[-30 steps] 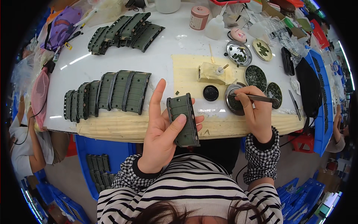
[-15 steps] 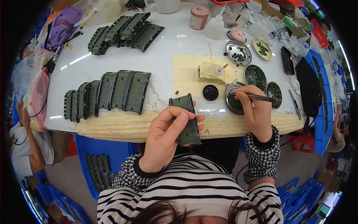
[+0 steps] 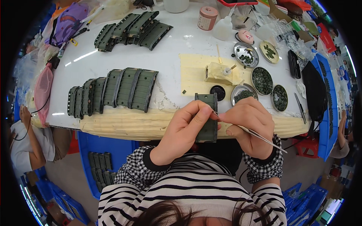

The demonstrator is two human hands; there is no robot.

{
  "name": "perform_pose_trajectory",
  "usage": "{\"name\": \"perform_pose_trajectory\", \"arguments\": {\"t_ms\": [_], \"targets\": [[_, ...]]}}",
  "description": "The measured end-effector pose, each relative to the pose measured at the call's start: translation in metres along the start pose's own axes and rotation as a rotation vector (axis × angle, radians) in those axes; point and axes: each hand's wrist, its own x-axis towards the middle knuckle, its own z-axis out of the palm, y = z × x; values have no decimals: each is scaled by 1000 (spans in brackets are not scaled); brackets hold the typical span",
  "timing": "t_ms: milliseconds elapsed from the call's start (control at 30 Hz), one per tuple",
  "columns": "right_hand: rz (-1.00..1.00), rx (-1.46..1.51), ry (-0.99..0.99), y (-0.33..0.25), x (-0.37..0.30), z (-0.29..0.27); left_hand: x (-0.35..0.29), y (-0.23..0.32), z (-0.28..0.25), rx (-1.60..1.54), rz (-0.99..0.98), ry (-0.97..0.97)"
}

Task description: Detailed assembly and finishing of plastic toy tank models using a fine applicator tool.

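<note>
Between the fingers and thumb of my left hand (image 3: 181, 128) is a dark green plastic panel (image 3: 206, 133) with ribbed edges, upright over the table's front edge. My right hand (image 3: 252, 126) grips metal tweezers (image 3: 263, 140), whose tips meet my left fingertips at the panel. Whether a small part sits in the tips I cannot make out. Just beyond, a round tin (image 3: 233, 94) contains tiny green parts, beside a small black round lid or cup (image 3: 217, 92).
More green panels (image 3: 130, 88) stand in a row at left, with another stack (image 3: 139, 29) behind. Further tins (image 3: 251, 78) of green parts and a yellow-taped block with a stick (image 3: 217, 74) occupy the right. A blue crate (image 3: 86, 158) with panels is below the table's left.
My right hand has brought the tweezers from the round tin left to the panel. My left hand has shifted right, turning the panel more upright.
</note>
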Motion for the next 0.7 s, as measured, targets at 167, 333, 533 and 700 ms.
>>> {"name": "perform_pose_trajectory", "arguments": {"t_ms": [167, 333, 533, 700], "targets": [[-36, -38, -47, -2, 0, 4, 0, -2, 0, -75, 7, 33], [-24, 9, 103, -7, -13, 11, -1, -1, 3, -430, -55, 98], [-20, 77, 109, -3, -16, 23, -4, -1, -1, -528, -101, 23], [-39, 61, 90, -4, -13, 23, -2, -5, 0, -496, -104, 42]]}}
